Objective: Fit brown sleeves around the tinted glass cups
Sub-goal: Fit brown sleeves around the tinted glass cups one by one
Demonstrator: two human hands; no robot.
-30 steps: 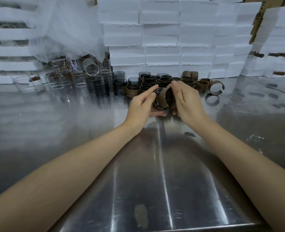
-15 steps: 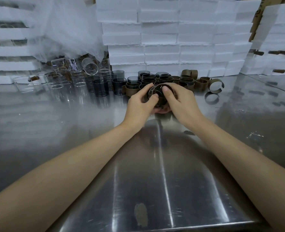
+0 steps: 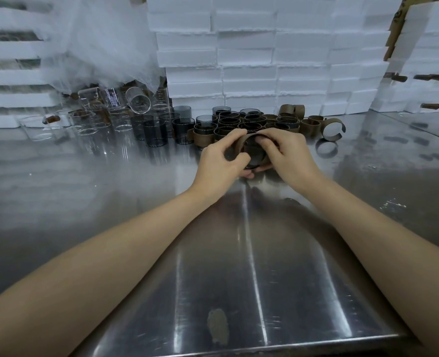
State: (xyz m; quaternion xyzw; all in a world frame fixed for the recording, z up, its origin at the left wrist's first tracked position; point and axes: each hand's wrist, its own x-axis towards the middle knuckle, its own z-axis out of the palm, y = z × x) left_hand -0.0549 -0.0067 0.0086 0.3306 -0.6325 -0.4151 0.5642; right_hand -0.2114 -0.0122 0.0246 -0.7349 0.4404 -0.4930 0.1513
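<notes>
- Steel surface [image 3: 239, 253], near part: both forearms run out over it and meet at centre.
- Left hand [image 3: 219, 158]: fingers curled, thumb and fingertips pinching the left end of the brown sleeve [image 3: 240, 143].
- Right hand [image 3: 293, 157]: fingers curled round the tinted glass cup [image 3: 255, 157] from the right, fingertips over the sleeve at the rim.
- The cup sits right between the two hands, equally near both, dead ahead. Fingers show beneath it, so it is probably lifted just off the surface; cannot tell for sure.
- Cup's long axis is near upright, mouth up and tipped slightly away. The sleeve band arcs round the upper wall, with its split seemingly on the left; it looks only part-seated.
- Judgement: the next move is closing the band round that upright axis.
- Just behind: sleeved cups [image 3: 228, 122] packed together.
- Left of those: bare tinted cups [image 3: 156, 131], then clear glasses [image 3: 89, 119].
- Right: a loose open sleeve [image 3: 333, 126].
- Farthest: stacked white foam boxes [image 3: 246, 55].
</notes>
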